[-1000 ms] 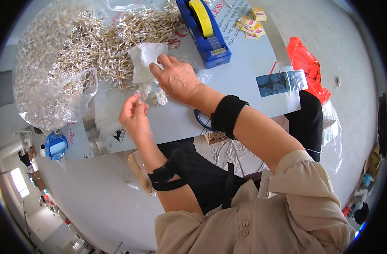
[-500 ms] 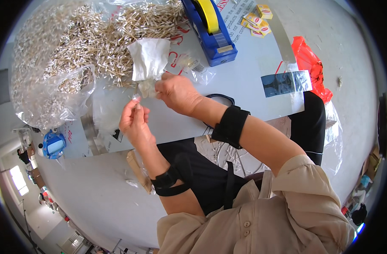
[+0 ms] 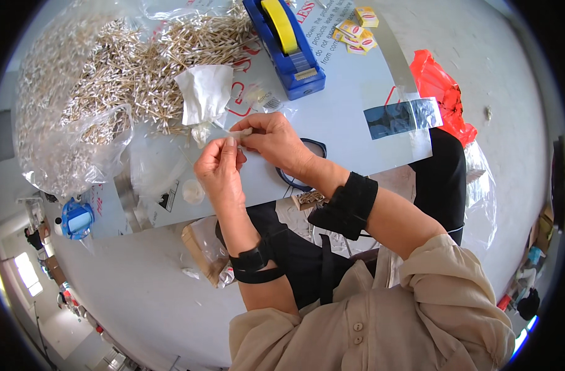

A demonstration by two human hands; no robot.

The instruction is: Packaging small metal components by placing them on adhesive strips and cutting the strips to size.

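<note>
My hands meet over the near part of the table. My right hand (image 3: 273, 139) pinches a small white wad (image 3: 240, 133) between thumb and fingers. Close against it, the thumb and fingers of my left hand (image 3: 222, 170) are closed; what they hold is too small to make out. Just beyond my fingers lies a crumpled white sheet (image 3: 205, 93), with a small pale scrap (image 3: 201, 134) at its near edge. A big heap of cotton swabs (image 3: 140, 74) spreads behind and to the left, partly under clear plastic bags (image 3: 106, 151).
A blue tape dispenser (image 3: 301, 77) with yellow core stands at the back. Small yellow boxes (image 3: 357, 34) lie farther right. Dark-framed glasses (image 3: 319, 148) sit beside my right wrist. A red plastic bag (image 3: 440, 93) is at the right, a round translucent piece (image 3: 193, 191) by my left hand.
My left hand has moved right and up to meet my right hand, which has come away from the white sheet. The round translucent piece now shows. The whole view has shifted slightly.
</note>
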